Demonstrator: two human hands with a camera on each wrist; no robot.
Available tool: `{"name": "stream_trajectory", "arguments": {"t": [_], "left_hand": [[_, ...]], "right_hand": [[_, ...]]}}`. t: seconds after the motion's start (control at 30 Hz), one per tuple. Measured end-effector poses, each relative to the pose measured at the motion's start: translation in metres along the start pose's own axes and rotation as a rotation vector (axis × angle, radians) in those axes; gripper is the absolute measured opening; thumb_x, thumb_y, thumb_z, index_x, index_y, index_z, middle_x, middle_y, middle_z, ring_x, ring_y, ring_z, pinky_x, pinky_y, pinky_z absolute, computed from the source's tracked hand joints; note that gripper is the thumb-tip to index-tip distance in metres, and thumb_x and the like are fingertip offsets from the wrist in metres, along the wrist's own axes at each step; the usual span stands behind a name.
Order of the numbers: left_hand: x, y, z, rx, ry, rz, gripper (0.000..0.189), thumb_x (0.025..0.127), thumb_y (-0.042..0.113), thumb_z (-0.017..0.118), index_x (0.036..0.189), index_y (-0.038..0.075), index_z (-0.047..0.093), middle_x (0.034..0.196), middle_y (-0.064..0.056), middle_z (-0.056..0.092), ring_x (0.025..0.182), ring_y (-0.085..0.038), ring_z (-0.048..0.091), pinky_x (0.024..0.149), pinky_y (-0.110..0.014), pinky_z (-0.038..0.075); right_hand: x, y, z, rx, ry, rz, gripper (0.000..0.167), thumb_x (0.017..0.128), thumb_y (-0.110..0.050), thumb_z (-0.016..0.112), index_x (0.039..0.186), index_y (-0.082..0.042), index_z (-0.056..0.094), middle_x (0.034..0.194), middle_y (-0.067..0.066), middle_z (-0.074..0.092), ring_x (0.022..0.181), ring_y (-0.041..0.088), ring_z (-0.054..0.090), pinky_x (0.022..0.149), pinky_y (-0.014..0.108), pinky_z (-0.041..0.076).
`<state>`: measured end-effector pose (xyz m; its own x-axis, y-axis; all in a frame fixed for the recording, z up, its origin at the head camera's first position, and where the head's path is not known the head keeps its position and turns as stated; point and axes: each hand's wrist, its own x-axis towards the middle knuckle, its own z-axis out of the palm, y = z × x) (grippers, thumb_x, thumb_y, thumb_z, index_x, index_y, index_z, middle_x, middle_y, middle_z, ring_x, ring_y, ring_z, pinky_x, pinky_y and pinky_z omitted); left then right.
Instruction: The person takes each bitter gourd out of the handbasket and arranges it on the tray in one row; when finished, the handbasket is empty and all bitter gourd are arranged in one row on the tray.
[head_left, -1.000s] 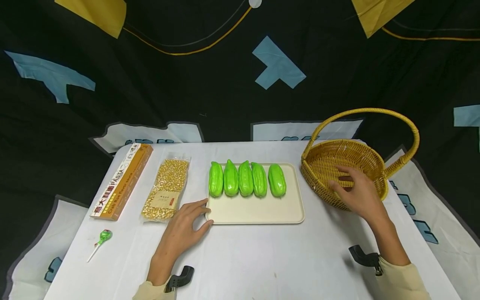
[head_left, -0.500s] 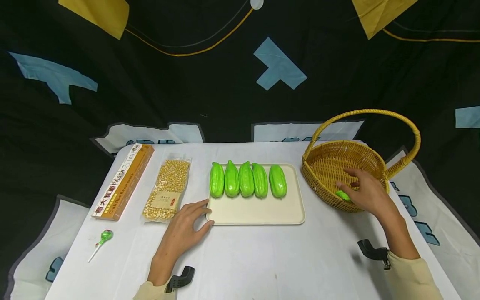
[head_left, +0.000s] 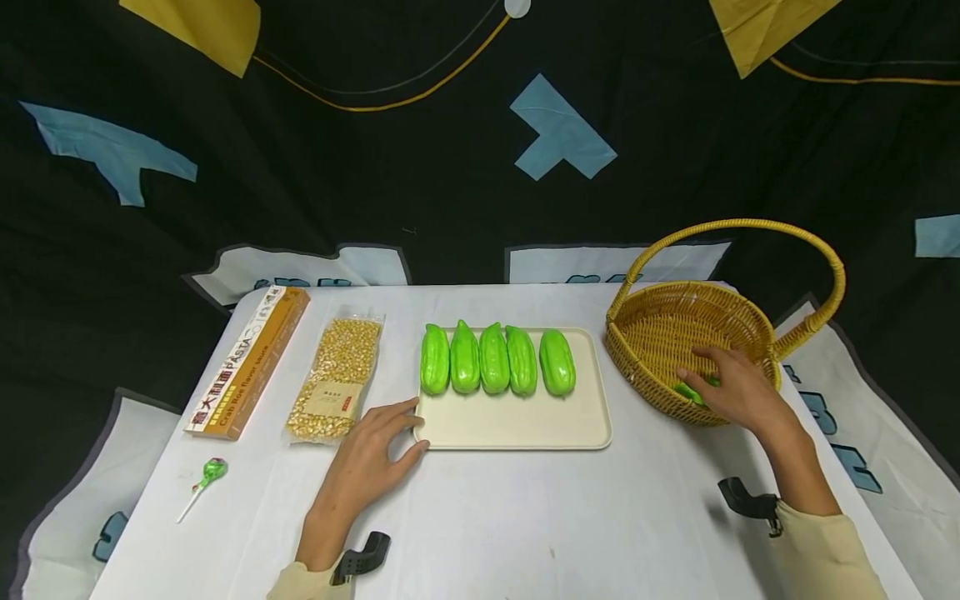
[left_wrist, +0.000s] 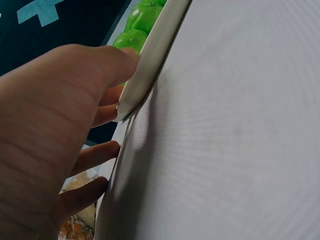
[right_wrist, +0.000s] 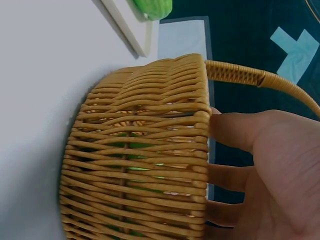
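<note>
My right hand (head_left: 738, 387) reaches over the near rim into the wicker basket (head_left: 663, 321). A green object (head_left: 688, 393) shows below and beside the thumb, partly covered by the hand. Through the weave in the right wrist view, green patches (right_wrist: 142, 152) appear. The fingertips are hidden behind the rim, so whether they grip it is unclear. My left hand (head_left: 367, 450) touches the left edge of the cream tray (head_left: 517, 429), its thumb near the front corner. Several glossy green peppers (head_left: 492, 358) stand side by side on the tray, with a wider gap before the rightmost one.
To the left lie a bag of yellow corn kernels (head_left: 333, 379), an orange-brown pasta box (head_left: 251, 362) and a green lollipop (head_left: 210, 472). The basket's tall arched handle (head_left: 738, 223) rises over its opening. A black cloth (head_left: 420, 183) hangs behind the white-covered table (head_left: 525, 533).
My right hand has moved slightly right and lower into the basket. The green object under it, out of sight a second ago, now shows. My left hand and the tray stay still.
</note>
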<state>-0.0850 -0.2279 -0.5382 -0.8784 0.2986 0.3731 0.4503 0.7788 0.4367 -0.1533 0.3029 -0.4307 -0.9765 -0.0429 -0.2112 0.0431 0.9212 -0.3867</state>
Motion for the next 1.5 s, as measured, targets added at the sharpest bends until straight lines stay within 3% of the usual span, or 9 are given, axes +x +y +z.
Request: {"name": "stream_trajectory", "arguments": {"t": [0.23,0.37,0.57,0.8,0.97,1.13,1.5], "left_hand": [[0.001,0.001,-0.001,-0.002,-0.008,-0.002,0.034,0.091,0.032,0.088,0.117,0.013,0.079,0.147,-0.009,0.068,0.128,-0.032,0.066,0.108,-0.050,0.057],[0.001,0.001,-0.001,-0.002,-0.009,-0.005,0.034,0.091,0.032,0.088,0.118,0.013,0.079,0.147,-0.008,0.068,0.129,-0.032,0.066,0.108,-0.051,0.056],[0.001,0.002,-0.001,-0.003,-0.006,-0.007,0.034,0.091,0.032,0.088,0.117,0.012,0.079,0.146,-0.008,0.068,0.128,-0.032,0.066,0.108,-0.050,0.056],[0.001,0.002,-0.001,-0.006,-0.009,-0.003,0.034,0.091,0.032,0.088,0.117,0.012,0.079,0.147,-0.008,0.068,0.128,-0.031,0.066,0.109,-0.049,0.056],[0.001,0.002,-0.001,-0.001,-0.006,-0.003,0.034,0.091,0.032,0.088,0.117,0.013,0.080,0.147,-0.008,0.068,0.129,-0.032,0.066,0.109,-0.050,0.056],[0.000,0.002,-0.001,-0.005,-0.002,-0.003,0.033,0.091,0.032,0.088,0.117,0.013,0.079,0.146,-0.008,0.068,0.129,-0.032,0.066,0.109,-0.050,0.056],[-0.001,0.001,0.000,-0.003,-0.012,-0.016,0.033,0.091,0.033,0.088,0.117,0.013,0.079,0.147,-0.008,0.068,0.129,-0.032,0.066,0.108,-0.051,0.056]], "right_hand": [[0.005,0.006,0.007,0.031,0.032,-0.007,0.073,0.110,-0.046,0.058,0.154,0.011,0.044,0.151,0.046,0.041,0.147,0.067,0.027,0.114,0.086,0.026],[0.009,0.010,0.012,0.058,0.088,-0.050,0.068,0.110,-0.042,0.060,0.151,0.012,0.048,0.147,0.044,0.048,0.142,0.065,0.036,0.114,0.083,0.027],[0.012,0.015,0.019,0.050,0.141,-0.067,0.060,0.109,-0.034,0.063,0.147,0.011,0.052,0.146,0.042,0.047,0.132,0.061,0.046,0.105,0.078,0.037],[0.014,0.018,0.019,0.052,0.150,0.008,0.061,0.110,-0.040,0.059,0.146,0.009,0.054,0.147,0.044,0.040,0.126,0.061,0.047,0.096,0.077,0.048],[0.017,0.019,0.020,0.065,0.187,-0.003,0.055,0.110,-0.039,0.061,0.134,0.010,0.061,0.142,0.041,0.043,0.119,0.057,0.050,0.090,0.072,0.051],[0.021,0.020,0.021,0.080,0.221,-0.011,0.051,0.106,-0.035,0.069,0.126,0.011,0.065,0.143,0.042,0.042,0.123,0.059,0.049,0.092,0.074,0.051],[0.028,0.023,0.018,0.082,0.162,0.005,0.072,0.098,-0.028,0.077,0.151,0.010,0.045,0.143,0.045,0.041,0.119,0.057,0.049,0.092,0.073,0.049]]}}
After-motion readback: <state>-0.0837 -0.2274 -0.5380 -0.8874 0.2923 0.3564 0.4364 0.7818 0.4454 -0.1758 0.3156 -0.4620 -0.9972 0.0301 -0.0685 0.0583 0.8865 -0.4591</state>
